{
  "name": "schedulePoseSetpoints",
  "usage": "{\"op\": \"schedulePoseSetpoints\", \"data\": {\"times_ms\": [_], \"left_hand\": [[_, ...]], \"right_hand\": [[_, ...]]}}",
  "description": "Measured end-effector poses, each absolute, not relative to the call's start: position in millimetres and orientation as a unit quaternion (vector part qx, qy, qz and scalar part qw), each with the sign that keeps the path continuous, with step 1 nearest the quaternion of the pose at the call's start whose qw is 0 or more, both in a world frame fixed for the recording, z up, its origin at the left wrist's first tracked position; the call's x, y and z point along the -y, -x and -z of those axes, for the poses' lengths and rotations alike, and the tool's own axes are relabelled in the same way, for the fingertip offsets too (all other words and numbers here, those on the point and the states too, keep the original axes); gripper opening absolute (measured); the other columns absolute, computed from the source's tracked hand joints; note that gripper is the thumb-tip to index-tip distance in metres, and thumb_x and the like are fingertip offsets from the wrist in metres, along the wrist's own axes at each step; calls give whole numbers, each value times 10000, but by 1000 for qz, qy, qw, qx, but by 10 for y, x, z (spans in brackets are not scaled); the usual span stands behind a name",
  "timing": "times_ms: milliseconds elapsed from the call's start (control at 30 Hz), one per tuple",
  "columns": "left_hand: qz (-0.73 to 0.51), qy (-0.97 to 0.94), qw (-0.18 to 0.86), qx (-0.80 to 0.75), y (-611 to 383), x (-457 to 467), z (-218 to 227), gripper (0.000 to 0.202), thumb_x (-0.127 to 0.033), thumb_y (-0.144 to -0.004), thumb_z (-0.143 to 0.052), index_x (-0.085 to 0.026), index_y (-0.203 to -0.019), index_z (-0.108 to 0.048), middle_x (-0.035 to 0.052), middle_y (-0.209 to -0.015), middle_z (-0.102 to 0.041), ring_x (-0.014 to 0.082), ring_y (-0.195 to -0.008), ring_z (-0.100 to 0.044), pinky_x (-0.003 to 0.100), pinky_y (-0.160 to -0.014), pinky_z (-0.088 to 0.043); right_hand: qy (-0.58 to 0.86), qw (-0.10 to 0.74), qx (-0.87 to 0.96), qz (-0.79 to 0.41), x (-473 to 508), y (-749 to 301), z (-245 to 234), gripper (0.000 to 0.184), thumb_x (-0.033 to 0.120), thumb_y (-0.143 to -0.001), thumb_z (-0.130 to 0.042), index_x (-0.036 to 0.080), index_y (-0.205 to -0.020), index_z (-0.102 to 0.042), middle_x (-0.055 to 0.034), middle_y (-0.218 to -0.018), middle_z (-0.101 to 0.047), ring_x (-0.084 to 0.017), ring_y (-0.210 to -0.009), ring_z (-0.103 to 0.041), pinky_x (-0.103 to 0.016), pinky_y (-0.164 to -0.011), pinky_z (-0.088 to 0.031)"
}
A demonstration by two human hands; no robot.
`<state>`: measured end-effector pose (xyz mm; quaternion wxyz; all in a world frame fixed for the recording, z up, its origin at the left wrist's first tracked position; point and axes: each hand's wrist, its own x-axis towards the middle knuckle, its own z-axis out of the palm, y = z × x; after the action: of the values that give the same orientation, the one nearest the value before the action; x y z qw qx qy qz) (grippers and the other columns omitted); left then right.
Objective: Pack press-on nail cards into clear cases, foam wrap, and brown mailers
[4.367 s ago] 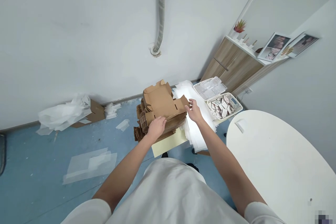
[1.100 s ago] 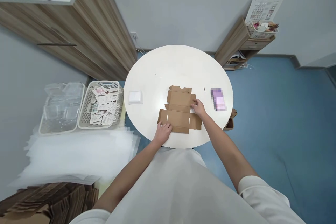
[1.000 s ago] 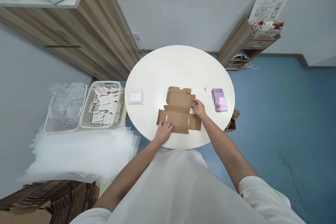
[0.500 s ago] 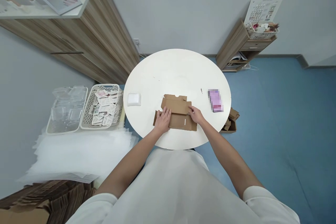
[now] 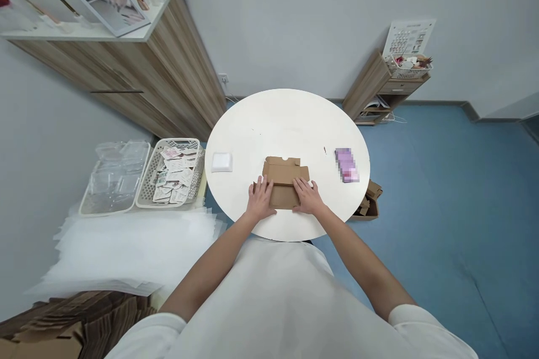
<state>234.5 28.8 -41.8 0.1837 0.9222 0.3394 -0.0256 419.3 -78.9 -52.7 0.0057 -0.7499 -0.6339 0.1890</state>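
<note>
A brown cardboard box (image 5: 283, 197), partly unfolded, lies on the white table in front of me. Its far panel with side tabs and a notched edge rests flat, and a crease runs across the middle. My left hand (image 5: 261, 200) grips the left end of the near panel, fingers over the crease and thumb at the near edge. At the right end, my right hand (image 5: 308, 197) holds the same panel in a mirrored way. The hands hide the near panel's side flaps.
On the round table (image 5: 286, 118) lie a white packet stack (image 5: 222, 162) at left and a blurred purple packet (image 5: 346, 165) at right. Beyond its left edge stand a basket of sachets (image 5: 173, 174) and a bin of clear plastic boxes (image 5: 115, 176). A cardboard carton (image 5: 369, 207) sits at right.
My right hand has let go of the far panel's right corner and come down onto the near panel's right end. The left hand has shifted to its left end. The view has tilted slightly.
</note>
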Motion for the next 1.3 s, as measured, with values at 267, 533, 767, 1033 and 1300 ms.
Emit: {"op": "schedulePoseSetpoints", "data": {"times_ms": [267,533,767,1033,1300], "left_hand": [[-87,-744,411,-519,-1703,-324,744,604,-341,-712,-543,-123,-1245,-358,147,-1182,-508,240,-1078,-489,357,-871,-396],[-130,-664,516,-525,-1749,-463,702,319,-209,-720,-507,-153,-1028,-566,74,-939,-631,176,-822,-584,294,-725,-453],[-108,-723,465,-499,-1764,-384,659,604,-400,-631,-639,-122,-1140,-471,141,-1109,-535,205,-959,-537,315,-795,-422],[-50,-785,404,-468,-1686,-427,693,367,-286,-788,-429,-106,-1104,-482,131,-1036,-581,209,-980,-530,308,-793,-403],[45,-808,345,-475,-1732,-529,565,271,-274,-776,-393,-137,-992,-482,128,-942,-612,234,-868,-576,301,-672,-399]], "right_hand": [[750,10,629,-204,783,-4011,559,1071,527,-564,-623,186,-1370,-6,-115,-1437,-128,-274,-1317,-47,-488,-1003,-105],[768,15,608,-202,747,-3718,591,1071,475,-570,-639,196,-1367,21,-107,-1446,-79,-269,-1320,-8,-471,-1001,-143],[771,26,603,-203,754,-3466,642,1117,511,-549,-647,169,-1369,30,-119,-1448,-29,-279,-1322,22,-457,-1011,-157],[770,41,601,-209,766,-3377,651,1152,491,-533,-671,126,-1369,31,-140,-1446,-27,-288,-1322,19,-444,-1022,-175],[771,21,606,-194,755,-3373,635,1145,481,-557,-661,121,-1368,61,-129,-1448,-17,-287,-1322,10,-440,-1028,-169]]}}
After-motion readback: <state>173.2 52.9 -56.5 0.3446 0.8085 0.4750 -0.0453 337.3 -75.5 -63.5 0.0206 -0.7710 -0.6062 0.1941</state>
